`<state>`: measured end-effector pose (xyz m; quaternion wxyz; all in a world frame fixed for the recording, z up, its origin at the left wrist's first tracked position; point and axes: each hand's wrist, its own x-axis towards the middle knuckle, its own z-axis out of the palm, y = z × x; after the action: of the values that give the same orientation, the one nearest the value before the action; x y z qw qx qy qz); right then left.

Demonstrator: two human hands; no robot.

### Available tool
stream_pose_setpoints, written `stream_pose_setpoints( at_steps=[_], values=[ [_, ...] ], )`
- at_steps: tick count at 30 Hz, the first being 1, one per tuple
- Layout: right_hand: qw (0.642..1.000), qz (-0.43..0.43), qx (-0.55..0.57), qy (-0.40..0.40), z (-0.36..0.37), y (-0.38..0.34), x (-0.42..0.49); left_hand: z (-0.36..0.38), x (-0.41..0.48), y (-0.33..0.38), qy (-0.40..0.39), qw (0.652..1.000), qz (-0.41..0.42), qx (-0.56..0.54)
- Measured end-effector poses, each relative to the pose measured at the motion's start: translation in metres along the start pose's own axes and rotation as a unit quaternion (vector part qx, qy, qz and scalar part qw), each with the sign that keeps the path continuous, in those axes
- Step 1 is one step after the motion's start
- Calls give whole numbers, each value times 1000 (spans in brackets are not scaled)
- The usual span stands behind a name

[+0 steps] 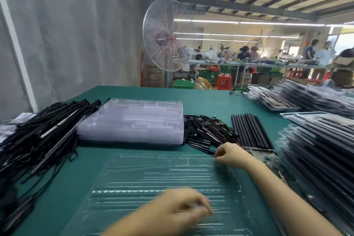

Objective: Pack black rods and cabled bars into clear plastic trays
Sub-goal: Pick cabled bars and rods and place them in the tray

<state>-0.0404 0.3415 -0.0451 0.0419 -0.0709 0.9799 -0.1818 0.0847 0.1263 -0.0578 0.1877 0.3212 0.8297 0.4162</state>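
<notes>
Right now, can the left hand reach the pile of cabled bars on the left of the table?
Probably yes. The left hand hovers over the clear tray, and only green table lies between it and the cabled bars; nothing blocks the way.

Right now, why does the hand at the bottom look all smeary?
In the head view, the left hand is motion-blurred, the right hand sharper; the stacks of filled trays at the right edge smear too; light glints in streaks off the clear tray.
</notes>
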Motion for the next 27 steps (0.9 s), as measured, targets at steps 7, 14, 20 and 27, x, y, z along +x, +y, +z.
stream_pose_setpoints(
  at_steps=[7,14,20,27],
  values=[
    [986,52,59,146,-14,16,19,-153,-64,-125,312,906,-173,229],
    [934,277,-128,187,-27,86,38,-148,-64,-172,358,885,-202,219],
    [919,279,-192,200,-24,102,48,-151,-53,-174,377,857,-238,257],
    [909,336,-174,175,-29,96,56,-150,-57,-172,380,862,-229,246]
  ],
)
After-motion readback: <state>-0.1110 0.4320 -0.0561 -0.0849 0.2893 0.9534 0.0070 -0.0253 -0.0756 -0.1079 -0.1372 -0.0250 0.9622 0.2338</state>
